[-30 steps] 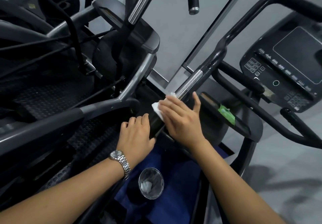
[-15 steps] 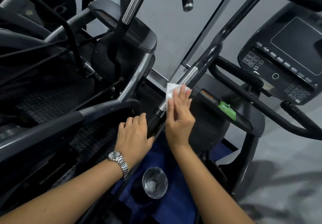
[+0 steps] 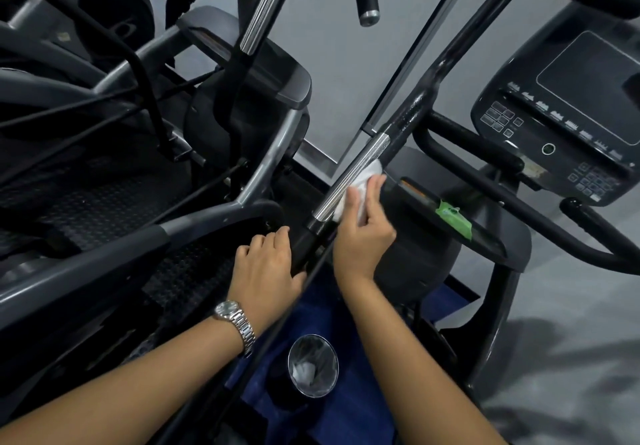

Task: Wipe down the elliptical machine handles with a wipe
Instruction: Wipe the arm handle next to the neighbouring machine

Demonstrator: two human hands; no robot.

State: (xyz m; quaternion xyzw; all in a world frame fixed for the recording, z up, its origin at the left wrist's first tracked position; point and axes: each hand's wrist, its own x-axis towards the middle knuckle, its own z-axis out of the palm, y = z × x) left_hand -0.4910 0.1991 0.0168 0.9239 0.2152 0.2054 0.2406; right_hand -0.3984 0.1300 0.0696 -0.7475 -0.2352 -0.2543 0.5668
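Black steel: one elliptical machine [image 3: 419,98] with one chrome handle section [image 3: 356,167]. Two hands: the right hand [image 3: 363,240] grasps one white wipe [image 3: 367,176] against the chrome. The left hand [image 3: 266,264] rests beside the bar below; its grip cannot be told. One wristwatch [image 3: 227,308].

Left wrist is carrying a wristwatch [image 3: 232,316]: silver-toned metal, round case, pale dial, dial markings too small to read. Its link bracelet is catching the light, ribbed links running across the top of the wrist and down the outer side. Both forearms are showing bare from the lower edge of view up to the hands. The left hand [image 3: 266,264] and right hand [image 3: 363,240] are going uncovered as well; fingers [image 3: 375,185] are showing blurred, nail detail not readable
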